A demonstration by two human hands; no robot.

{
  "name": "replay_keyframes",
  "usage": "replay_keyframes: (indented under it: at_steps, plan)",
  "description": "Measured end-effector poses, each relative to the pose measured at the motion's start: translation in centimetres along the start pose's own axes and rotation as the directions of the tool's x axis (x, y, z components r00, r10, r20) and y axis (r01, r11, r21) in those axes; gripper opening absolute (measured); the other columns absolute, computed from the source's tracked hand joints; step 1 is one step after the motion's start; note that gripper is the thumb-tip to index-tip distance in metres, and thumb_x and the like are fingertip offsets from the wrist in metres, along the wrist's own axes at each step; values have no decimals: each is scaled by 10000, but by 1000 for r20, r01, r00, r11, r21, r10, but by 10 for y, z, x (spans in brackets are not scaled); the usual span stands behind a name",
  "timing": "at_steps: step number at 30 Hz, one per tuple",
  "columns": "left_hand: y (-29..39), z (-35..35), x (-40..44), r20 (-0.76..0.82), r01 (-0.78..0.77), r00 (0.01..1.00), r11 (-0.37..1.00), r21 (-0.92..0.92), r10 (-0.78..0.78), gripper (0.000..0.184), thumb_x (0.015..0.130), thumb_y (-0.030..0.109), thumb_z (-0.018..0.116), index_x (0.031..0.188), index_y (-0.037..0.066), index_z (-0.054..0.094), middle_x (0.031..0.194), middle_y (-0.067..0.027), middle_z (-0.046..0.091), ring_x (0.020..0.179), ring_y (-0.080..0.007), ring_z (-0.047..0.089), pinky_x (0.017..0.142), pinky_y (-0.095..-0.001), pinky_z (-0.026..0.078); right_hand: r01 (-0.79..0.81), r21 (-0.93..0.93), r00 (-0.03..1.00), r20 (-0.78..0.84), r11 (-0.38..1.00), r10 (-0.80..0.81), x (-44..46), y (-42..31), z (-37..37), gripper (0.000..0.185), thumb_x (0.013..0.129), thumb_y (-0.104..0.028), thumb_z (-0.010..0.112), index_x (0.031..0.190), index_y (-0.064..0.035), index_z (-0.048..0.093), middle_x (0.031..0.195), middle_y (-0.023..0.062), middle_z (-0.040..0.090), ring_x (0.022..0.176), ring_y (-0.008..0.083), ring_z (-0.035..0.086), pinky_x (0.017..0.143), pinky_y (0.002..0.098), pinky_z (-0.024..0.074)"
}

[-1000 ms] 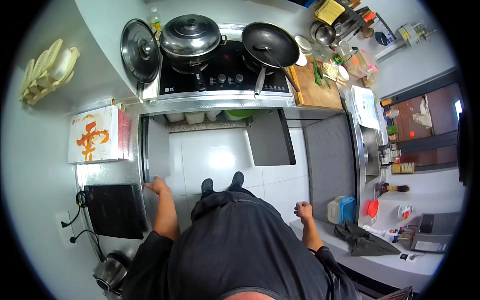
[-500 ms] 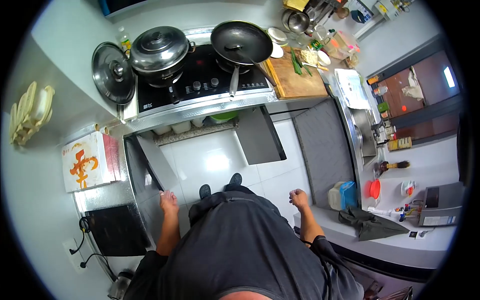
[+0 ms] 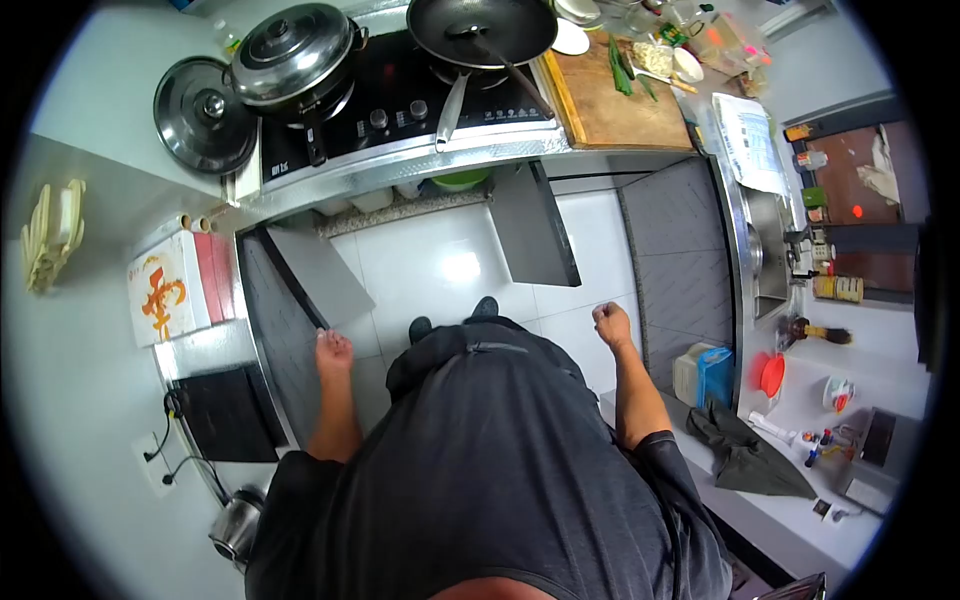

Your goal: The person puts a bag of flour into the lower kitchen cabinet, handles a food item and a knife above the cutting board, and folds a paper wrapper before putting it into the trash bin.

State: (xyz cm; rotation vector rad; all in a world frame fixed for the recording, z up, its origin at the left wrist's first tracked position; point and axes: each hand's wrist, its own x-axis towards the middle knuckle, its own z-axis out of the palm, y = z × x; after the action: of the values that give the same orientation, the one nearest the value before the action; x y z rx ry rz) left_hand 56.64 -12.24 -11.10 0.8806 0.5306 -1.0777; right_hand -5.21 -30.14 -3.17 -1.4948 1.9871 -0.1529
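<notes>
- Both cupboard doors, the left door (image 3: 325,275) and the right door (image 3: 528,225), stand swung out below the front edge of the desk (image 3: 400,165); neither is closed.
- On the desk, the pot (image 3: 290,85) has its lid (image 3: 290,45) on, and the pan (image 3: 428,38) is uncovered, with a ladle (image 3: 497,58) inside.
- The left grip (image 3: 334,352) has its fingers loosely bent and a little spread, with nothing visible in it.
- The left door's outer corner is just beside this grip; if they touch, I cannot tell.
- The right grip (image 3: 612,326) is folded, no object seen, apart from the right door and nearer to it than to the pan.
</notes>
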Motion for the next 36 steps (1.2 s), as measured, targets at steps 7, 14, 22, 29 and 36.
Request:
replay_keyframes:
  at_steps: [7, 14, 22, 29, 36]
  plan:
    - [-10, 23, 1, -268, 2, 961, 964, 267, 73, 162, 936, 218, 542, 819, 135, 467, 634, -9, 443, 574, -157, 458, 496, -277, 398, 57, -178, 996, 76, 982, -44, 64, -26, 13, 640, 792, -341, 678, 1296, -4, 473, 1163, 227, 599, 1111, 342, 567, 948, 418, 450]
    - [-8, 78, 24, -316, 114, 943, 795, 595, 101, 134, 944, 178, 525, 831, 143, 461, 620, 3, 496, 435, -123, 433, 337, -249, 341, -163, -140, 949, 247, 977, 194, 64, -122, 14, 530, 780, -275, 597, 1223, 5, 522, 1253, 235, 548, 1169, 364, 535, 997, 433, 425]
    - [-13, 105, 63, -300, 346, 938, 538, 769, -174, 121, 955, 236, 489, 882, 158, 545, 715, 12, 592, 521, -131, 523, 414, -246, 395, -116, -262, 960, 216, 958, 176, 54, -142, 67, 461, 784, -264, 552, 1157, 4, 594, 1201, 245, 576, 1124, 366, 563, 961, 428, 451]
    - [-43, 145, 86, -265, 354, 933, 496, 793, -242, 186, 949, 292, 515, 1032, 143, 589, 876, -21, 606, 665, -146, 570, 529, -251, 472, 266, -160, 794, 595, 951, -122, 53, -209, 139, 338, 776, -239, 542, 940, 15, 693, 933, 188, 683, 778, 322, 674, 691, 428, 546]
    - [-51, 167, 84, -192, 342, 925, 496, 798, -329, 352, 950, 308, 509, 1231, 95, 517, 1193, -134, 556, 1044, -264, 584, 846, -382, 530, 259, 135, 708, 647, 957, -282, 26, -308, 147, 404, 835, -355, 618, 762, 38, 675, 711, 155, 656, 576, 226, 643, 503, 364, 526]
